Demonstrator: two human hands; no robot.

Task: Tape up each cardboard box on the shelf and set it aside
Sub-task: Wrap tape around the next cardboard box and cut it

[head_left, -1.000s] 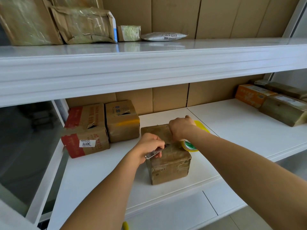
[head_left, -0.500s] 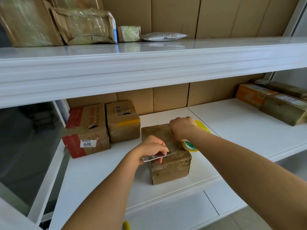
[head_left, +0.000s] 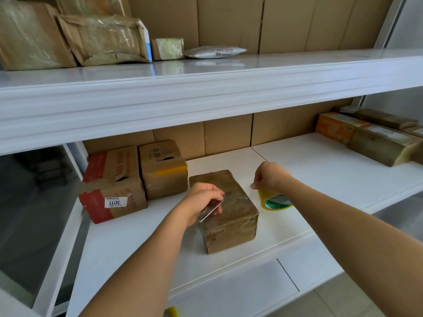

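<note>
A small brown cardboard box [head_left: 231, 216], glossy with tape, stands near the front of the lower white shelf [head_left: 309, 179]. My left hand [head_left: 202, 199] grips a flat metal blade [head_left: 211, 210] over the box's left top edge. To the right of the box, my right hand [head_left: 269, 177] holds a yellow tape roll [head_left: 274, 201] with a green-and-white core, off the box and just above the shelf. Two more boxes stand at the back left: a red-and-brown one with a 3011 label [head_left: 112, 186] and a plain brown one [head_left: 163, 169].
Several taped boxes [head_left: 375, 139] lie at the far right of the lower shelf. The upper shelf [head_left: 206, 88] carries wrapped parcels [head_left: 103, 40] and a grey mailer bag [head_left: 215, 52]. Cardboard sheets line the back wall. A dark opening lies beyond the shelf's left end.
My right hand has left the top of the box and moved right with the tape roll. My left hand has tilted the blade and drawn it back toward the box's left edge.
</note>
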